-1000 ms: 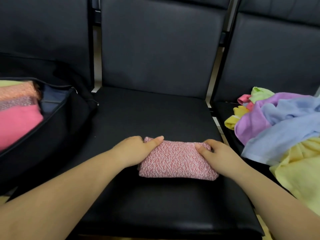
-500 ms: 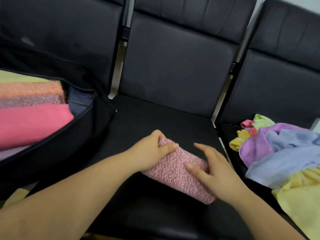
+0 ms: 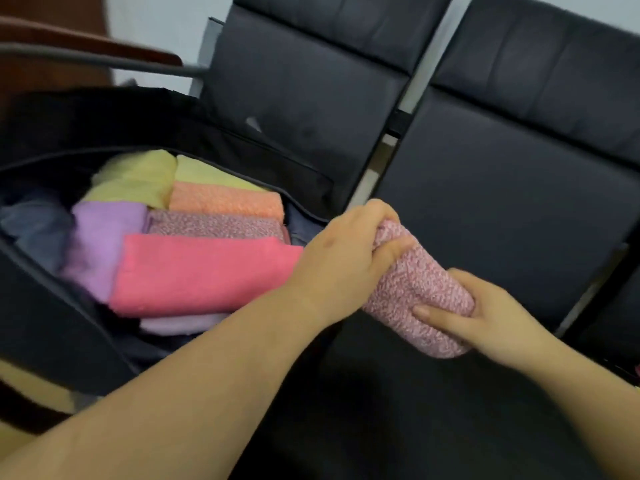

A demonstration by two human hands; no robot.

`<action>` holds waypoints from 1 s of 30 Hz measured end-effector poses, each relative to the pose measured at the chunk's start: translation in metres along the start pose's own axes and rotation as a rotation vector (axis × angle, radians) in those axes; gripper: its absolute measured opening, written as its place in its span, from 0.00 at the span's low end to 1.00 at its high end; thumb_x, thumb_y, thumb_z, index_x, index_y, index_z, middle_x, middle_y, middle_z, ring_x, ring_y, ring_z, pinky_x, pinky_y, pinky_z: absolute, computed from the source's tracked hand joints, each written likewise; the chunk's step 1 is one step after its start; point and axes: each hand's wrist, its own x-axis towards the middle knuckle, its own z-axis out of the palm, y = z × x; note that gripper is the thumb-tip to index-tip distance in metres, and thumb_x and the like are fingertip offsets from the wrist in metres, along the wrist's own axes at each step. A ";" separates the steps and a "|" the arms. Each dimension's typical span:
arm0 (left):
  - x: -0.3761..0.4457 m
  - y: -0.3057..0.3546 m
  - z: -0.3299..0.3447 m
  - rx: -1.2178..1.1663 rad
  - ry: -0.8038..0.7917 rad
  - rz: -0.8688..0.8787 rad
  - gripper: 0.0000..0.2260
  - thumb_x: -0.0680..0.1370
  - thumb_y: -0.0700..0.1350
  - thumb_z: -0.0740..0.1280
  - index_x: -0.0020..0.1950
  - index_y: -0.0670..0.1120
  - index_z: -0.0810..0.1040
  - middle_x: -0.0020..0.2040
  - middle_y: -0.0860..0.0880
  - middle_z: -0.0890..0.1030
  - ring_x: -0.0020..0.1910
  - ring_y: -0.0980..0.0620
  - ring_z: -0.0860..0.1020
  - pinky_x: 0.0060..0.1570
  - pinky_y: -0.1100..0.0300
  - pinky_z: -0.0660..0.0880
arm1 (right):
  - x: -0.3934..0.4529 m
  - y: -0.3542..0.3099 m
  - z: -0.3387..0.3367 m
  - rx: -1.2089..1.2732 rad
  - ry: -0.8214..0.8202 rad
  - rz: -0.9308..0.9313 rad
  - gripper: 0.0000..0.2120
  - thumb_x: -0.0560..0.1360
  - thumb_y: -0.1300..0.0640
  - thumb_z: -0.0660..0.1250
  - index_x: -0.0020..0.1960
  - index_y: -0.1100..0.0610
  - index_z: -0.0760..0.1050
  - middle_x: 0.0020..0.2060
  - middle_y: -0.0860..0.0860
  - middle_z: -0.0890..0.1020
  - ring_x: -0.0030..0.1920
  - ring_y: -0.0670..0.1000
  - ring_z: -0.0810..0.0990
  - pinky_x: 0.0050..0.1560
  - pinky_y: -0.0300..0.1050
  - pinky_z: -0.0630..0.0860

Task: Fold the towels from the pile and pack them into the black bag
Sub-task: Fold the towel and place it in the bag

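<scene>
Gripping a folded pink speckled towel (image 3: 415,289) with both hands, slanted over the black chair seat (image 3: 502,216) just right of the black bag (image 3: 52,327). Closing the left hand (image 3: 346,258) around the towel's upper end, fingers curled over the top and thumb pressing into the cloth. Cupping the towel's lower end with the right hand (image 3: 485,320), fingertips wrapping onto its near face. Holding the bundle with its upper end near the bag's open edge, not inside the bag; whether clear of the seat or touching it, hard to tell from this angle. Lying open on the neighbouring seat, the bag already showing folded towels packed side by side: a bright pink towel (image 3: 201,271) nearest, a mauve speckled towel (image 3: 214,225) behind it, an orange towel (image 3: 225,200) further back, two pale yellow towels (image 3: 138,178) at the far side, a purple towel (image 3: 104,237) to the left, and a pale lilac towel (image 3: 180,323) peeking out beneath the bright pink one. Standing behind, the black padded chair backs (image 3: 304,81), blurred by camera motion.
</scene>
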 end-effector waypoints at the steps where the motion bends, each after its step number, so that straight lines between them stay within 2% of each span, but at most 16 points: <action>1: 0.002 -0.008 -0.012 -0.010 0.061 -0.044 0.09 0.80 0.54 0.61 0.55 0.51 0.71 0.52 0.54 0.75 0.53 0.57 0.73 0.53 0.62 0.69 | 0.013 -0.010 -0.001 -0.022 0.005 -0.024 0.29 0.56 0.26 0.70 0.45 0.47 0.78 0.41 0.43 0.83 0.40 0.41 0.82 0.44 0.45 0.79; 3: 0.004 -0.022 -0.033 -0.031 0.163 -0.131 0.07 0.80 0.54 0.60 0.53 0.53 0.70 0.49 0.56 0.75 0.49 0.59 0.72 0.45 0.67 0.68 | 0.039 -0.032 -0.001 -0.050 0.005 -0.071 0.33 0.51 0.24 0.67 0.44 0.47 0.78 0.41 0.41 0.83 0.40 0.40 0.82 0.41 0.42 0.77; 4: 0.006 -0.028 -0.043 -0.039 0.209 -0.175 0.07 0.80 0.55 0.60 0.52 0.53 0.69 0.48 0.56 0.75 0.48 0.59 0.73 0.43 0.65 0.67 | 0.052 -0.042 0.002 -0.042 -0.004 -0.088 0.34 0.49 0.23 0.67 0.44 0.47 0.78 0.41 0.41 0.83 0.40 0.40 0.82 0.40 0.40 0.76; 8: 0.013 -0.050 -0.070 -0.054 0.338 -0.331 0.11 0.79 0.57 0.60 0.51 0.50 0.70 0.47 0.53 0.77 0.50 0.52 0.75 0.49 0.56 0.68 | 0.089 -0.074 0.020 0.064 -0.040 -0.141 0.39 0.45 0.22 0.69 0.44 0.49 0.79 0.40 0.43 0.84 0.39 0.42 0.83 0.38 0.37 0.77; 10: 0.017 -0.061 -0.084 -0.062 0.387 -0.392 0.12 0.79 0.57 0.61 0.51 0.49 0.71 0.46 0.52 0.77 0.50 0.51 0.75 0.50 0.55 0.69 | 0.105 -0.086 0.030 0.159 -0.025 -0.154 0.32 0.53 0.28 0.73 0.46 0.50 0.79 0.40 0.43 0.84 0.39 0.41 0.83 0.35 0.32 0.77; 12: 0.020 -0.076 -0.098 -0.076 0.452 -0.468 0.13 0.78 0.58 0.62 0.51 0.48 0.71 0.45 0.53 0.77 0.50 0.50 0.75 0.49 0.56 0.69 | 0.121 -0.097 0.043 0.283 0.022 -0.154 0.21 0.60 0.39 0.73 0.48 0.50 0.79 0.41 0.44 0.84 0.41 0.41 0.83 0.36 0.32 0.76; 15: 0.022 -0.099 -0.116 -0.096 0.508 -0.618 0.17 0.77 0.60 0.62 0.52 0.47 0.71 0.46 0.51 0.77 0.53 0.48 0.75 0.50 0.56 0.67 | 0.145 -0.109 0.069 0.448 0.066 -0.118 0.17 0.65 0.47 0.73 0.51 0.52 0.78 0.46 0.48 0.83 0.46 0.46 0.82 0.44 0.40 0.77; 17: 0.020 -0.109 -0.126 -0.100 0.500 -0.703 0.18 0.77 0.60 0.61 0.56 0.46 0.71 0.47 0.53 0.75 0.53 0.50 0.73 0.48 0.60 0.63 | 0.159 -0.114 0.089 0.494 0.077 -0.077 0.15 0.69 0.52 0.73 0.54 0.54 0.77 0.50 0.51 0.82 0.50 0.49 0.81 0.49 0.44 0.77; 19: 0.017 -0.118 -0.134 -0.087 0.499 -0.745 0.20 0.78 0.60 0.61 0.59 0.46 0.71 0.51 0.51 0.74 0.54 0.52 0.71 0.49 0.61 0.62 | 0.173 -0.117 0.107 0.478 0.101 -0.048 0.16 0.72 0.52 0.73 0.57 0.54 0.75 0.52 0.51 0.80 0.51 0.49 0.80 0.52 0.45 0.76; 23: 0.009 -0.131 -0.145 -0.106 0.595 -0.724 0.14 0.77 0.55 0.64 0.57 0.49 0.69 0.47 0.55 0.74 0.53 0.55 0.72 0.49 0.64 0.64 | 0.190 -0.130 0.128 0.412 0.144 -0.029 0.15 0.73 0.50 0.71 0.57 0.51 0.73 0.51 0.49 0.78 0.50 0.48 0.77 0.52 0.43 0.74; 25: 0.004 -0.137 -0.145 -0.019 0.534 -0.732 0.15 0.78 0.51 0.65 0.63 0.48 0.69 0.55 0.53 0.73 0.56 0.54 0.72 0.51 0.65 0.64 | 0.194 -0.134 0.135 0.358 0.162 -0.029 0.15 0.73 0.49 0.71 0.56 0.52 0.72 0.51 0.49 0.77 0.52 0.49 0.77 0.53 0.44 0.73; 27: -0.001 -0.145 -0.140 0.088 0.397 -0.765 0.20 0.79 0.49 0.63 0.70 0.49 0.65 0.64 0.47 0.71 0.63 0.48 0.70 0.59 0.62 0.64 | 0.192 -0.133 0.142 0.260 0.142 -0.013 0.17 0.74 0.47 0.69 0.60 0.53 0.72 0.53 0.49 0.76 0.53 0.50 0.75 0.52 0.42 0.69; 30: -0.005 -0.153 -0.134 0.156 0.273 -0.799 0.24 0.80 0.51 0.62 0.75 0.50 0.60 0.71 0.42 0.65 0.68 0.43 0.66 0.66 0.57 0.62 | 0.188 -0.128 0.151 0.166 0.094 0.020 0.21 0.76 0.45 0.66 0.65 0.53 0.69 0.61 0.53 0.76 0.60 0.54 0.74 0.51 0.40 0.65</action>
